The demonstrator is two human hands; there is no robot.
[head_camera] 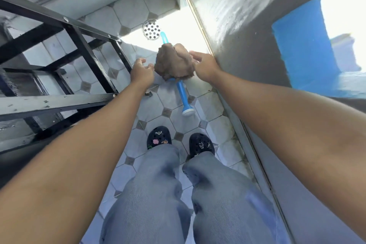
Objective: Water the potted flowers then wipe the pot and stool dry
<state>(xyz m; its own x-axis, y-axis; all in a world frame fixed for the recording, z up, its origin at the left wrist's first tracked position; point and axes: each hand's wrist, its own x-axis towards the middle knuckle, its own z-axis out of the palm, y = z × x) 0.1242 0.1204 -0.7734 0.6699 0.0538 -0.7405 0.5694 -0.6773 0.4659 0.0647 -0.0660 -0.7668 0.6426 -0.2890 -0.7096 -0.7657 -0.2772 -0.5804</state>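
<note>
A crumpled brown cloth (174, 64) lies on top of a blue watering can (181, 93) on the tiled floor. The can's spout with its white rose points toward my feet, and a blue handle sticks out behind the cloth. My left hand (141, 72) is at the cloth's left edge, fingers curled and apart. My right hand (205, 64) is at its right edge, fingers spread, touching or nearly touching the cloth. Neither hand visibly grips anything. No flower pot or stool is in view.
A black metal frame (85, 45) stands close on the left. A grey wall (247, 35) runs along the right, with a blue barrel (303, 45) beyond it. A round metal floor drain (151, 29) sits behind the can. My shoes (179, 141) stand on the tiles.
</note>
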